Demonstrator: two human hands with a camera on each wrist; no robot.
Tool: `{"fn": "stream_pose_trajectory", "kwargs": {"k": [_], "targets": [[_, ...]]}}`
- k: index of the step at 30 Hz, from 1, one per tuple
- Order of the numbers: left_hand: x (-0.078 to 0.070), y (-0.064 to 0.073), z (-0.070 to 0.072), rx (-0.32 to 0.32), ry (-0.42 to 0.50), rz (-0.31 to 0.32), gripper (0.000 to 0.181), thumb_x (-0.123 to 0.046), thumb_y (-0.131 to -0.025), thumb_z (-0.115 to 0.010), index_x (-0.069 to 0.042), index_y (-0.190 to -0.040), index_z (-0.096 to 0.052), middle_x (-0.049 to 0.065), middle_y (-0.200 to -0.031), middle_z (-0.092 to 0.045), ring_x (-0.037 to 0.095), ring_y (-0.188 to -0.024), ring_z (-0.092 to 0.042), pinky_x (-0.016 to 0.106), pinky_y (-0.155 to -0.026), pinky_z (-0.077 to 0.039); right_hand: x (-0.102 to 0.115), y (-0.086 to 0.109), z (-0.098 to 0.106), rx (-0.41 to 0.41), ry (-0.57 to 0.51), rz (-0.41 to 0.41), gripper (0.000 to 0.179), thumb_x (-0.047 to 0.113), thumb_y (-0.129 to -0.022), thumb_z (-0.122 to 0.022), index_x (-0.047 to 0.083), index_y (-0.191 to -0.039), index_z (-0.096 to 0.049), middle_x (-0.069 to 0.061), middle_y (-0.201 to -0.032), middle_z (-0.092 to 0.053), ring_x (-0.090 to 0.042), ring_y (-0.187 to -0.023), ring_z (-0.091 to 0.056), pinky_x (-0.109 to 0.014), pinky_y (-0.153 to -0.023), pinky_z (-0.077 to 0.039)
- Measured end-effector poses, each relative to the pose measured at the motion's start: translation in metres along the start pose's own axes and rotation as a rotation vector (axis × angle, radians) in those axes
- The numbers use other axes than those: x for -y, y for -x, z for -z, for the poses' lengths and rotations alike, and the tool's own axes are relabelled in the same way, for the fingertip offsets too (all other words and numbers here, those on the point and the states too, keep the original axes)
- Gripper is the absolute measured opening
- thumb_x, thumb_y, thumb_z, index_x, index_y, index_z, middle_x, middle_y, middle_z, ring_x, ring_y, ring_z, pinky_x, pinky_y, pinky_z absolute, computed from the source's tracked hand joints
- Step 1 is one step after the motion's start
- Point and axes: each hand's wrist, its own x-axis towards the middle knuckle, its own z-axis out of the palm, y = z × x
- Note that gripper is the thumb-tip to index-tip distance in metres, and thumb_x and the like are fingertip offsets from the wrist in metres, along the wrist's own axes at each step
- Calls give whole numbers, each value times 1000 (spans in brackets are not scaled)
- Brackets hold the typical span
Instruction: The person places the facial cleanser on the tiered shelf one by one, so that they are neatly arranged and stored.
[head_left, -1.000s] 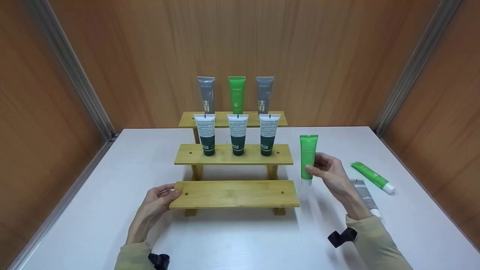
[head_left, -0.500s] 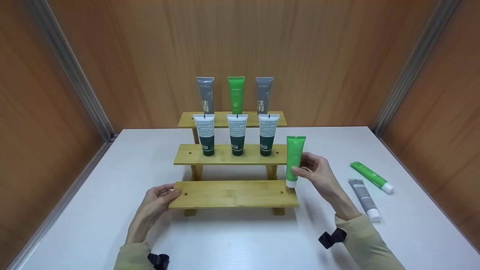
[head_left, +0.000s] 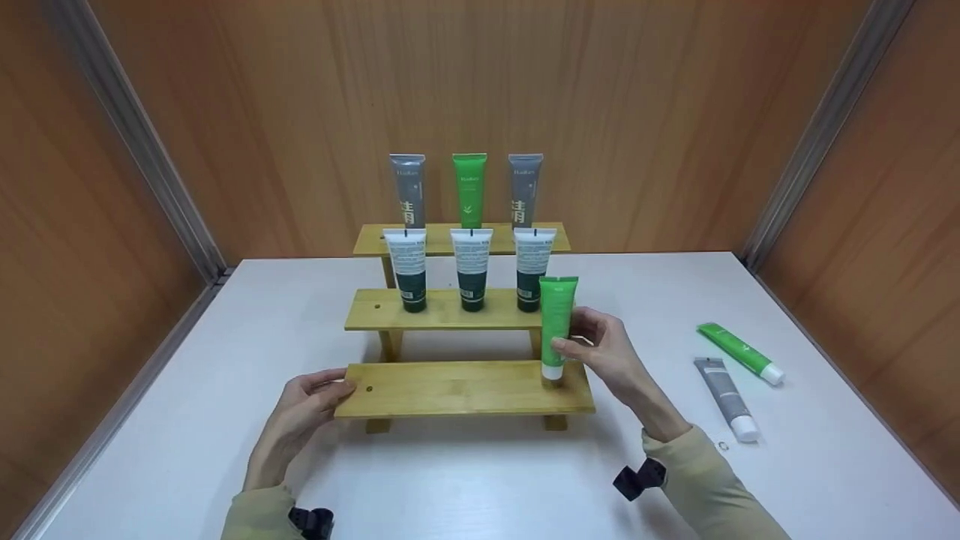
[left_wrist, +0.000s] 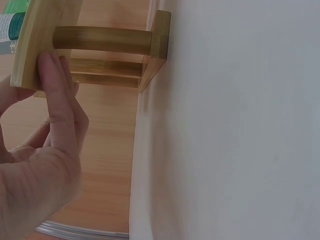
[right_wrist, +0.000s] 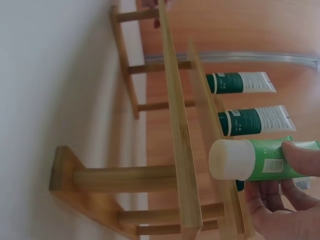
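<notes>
A three-step wooden display stand (head_left: pixel 457 390) stands on the white table. My left hand (head_left: pixel 298 409) pinches the left end of its lowest board; in the left wrist view, fingers (left_wrist: pixel 59 115) press the underside. My right hand (head_left: pixel 611 360) holds a green tube (head_left: pixel 556 322) upright, white cap down, over the right part of that board. In the right wrist view the white cap (right_wrist: pixel 232 160) is a little apart from the board. Three white-and-dark-green tubes (head_left: pixel 472 262) stand on the middle step. On the top step are two grey tubes (head_left: pixel 409 187) with a green tube (head_left: pixel 470 187) between them.
To the right on the table lie another green tube (head_left: pixel 739 352) and a grey tube (head_left: pixel 727 397) with a white cap. A small ring-like bit (head_left: pixel 723 445) lies near the grey tube. Wood-grain panels (head_left: pixel 637 127) enclose the back and sides.
My right hand has carried the green tube leftward, from beside the stand to above the lowest board's right part. The left hand keeps its grip on the board's end.
</notes>
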Motion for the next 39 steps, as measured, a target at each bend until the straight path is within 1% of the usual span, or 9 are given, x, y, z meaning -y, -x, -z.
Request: {"fn": "stream_pose_trajectory", "kwargs": {"k": [4,7,10,15,20,28,32,36,39], "targets": [[0,1,2,4,-2,-4,54,-11,-96,-65,13,-140,-47,11,-115,-71,9,-94,-71,20,-81,-59,0,-2,-11,-1,9,3,43,4,-91,-71,-5,-131,-58,-19,-124,-64,-22,-112,-60,-38,-107,-49],[0,0,3,10,0,-1,56,-11,-95,-65,13,-141,-46,11,-116,-70,9,-94,-70,19,-81,-58,1,-3,-19,1,11,11,43,5,-91,-72,-5,-130,-59,-19,-123,-65,-22,-110,-61,-40,-108,-50],[1,0,3,13,3,1,56,-11,-95,-66,13,-141,-46,10,-114,-71,9,-93,-70,19,-80,-58,2,-5,-27,3,13,15,43,6,-90,-73,-4,-129,-60,-19,-122,-65,-22,-109,-62,-40,-107,-51],[1,0,3,8,11,7,55,-10,-95,-66,13,-141,-46,11,-115,-71,10,-94,-71,20,-80,-59,3,-8,-40,26,21,39,44,7,-89,-74,-3,-129,-60,-19,-123,-65,-24,-111,-62,-43,-108,-51],[2,0,3,15,28,10,56,-9,-94,-67,14,-140,-45,11,-113,-71,10,-93,-71,20,-79,-59,5,-12,-54,52,28,59,45,9,-89,-74,-1,-131,-60,-18,-124,-65,-23,-113,-63,-41,-107,-52],[3,-1,4,29,38,7,57,-9,-95,-67,14,-141,-44,13,-116,-70,10,-94,-71,20,-80,-59,9,-16,-75,75,-13,100,40,8,-86,-77,0,-123,-64,-18,-118,-67,-20,-108,-63,-39,-103,-54],[4,-1,5,34,50,12,58,-8,-94,-68,14,-142,-44,9,-110,-71,9,-92,-71,20,-80,-59,11,-18,-85,95,-34,108,42,8,-86,-77,-2,-124,-64,-19,-119,-67,-21,-108,-64,-41,-104,-54],[4,-1,5,39,40,11,57,-7,-95,-66,14,-142,-43,4,-101,-71,9,-87,-70,19,-75,-58,12,-21,-95,107,-35,131,43,7,-85,-78,-2,-125,-64,-21,-119,-67,-24,-109,-65,-45,-104,-54],[4,-2,5,39,39,10,56,-6,-95,-66,14,-142,-43,3,-97,-71,9,-84,-70,20,-72,-58,13,-23,-102,113,-34,147,44,6,-84,-78,-2,-125,-64,-21,-119,-68,-25,-109,-66,-44,-103,-54]]}}
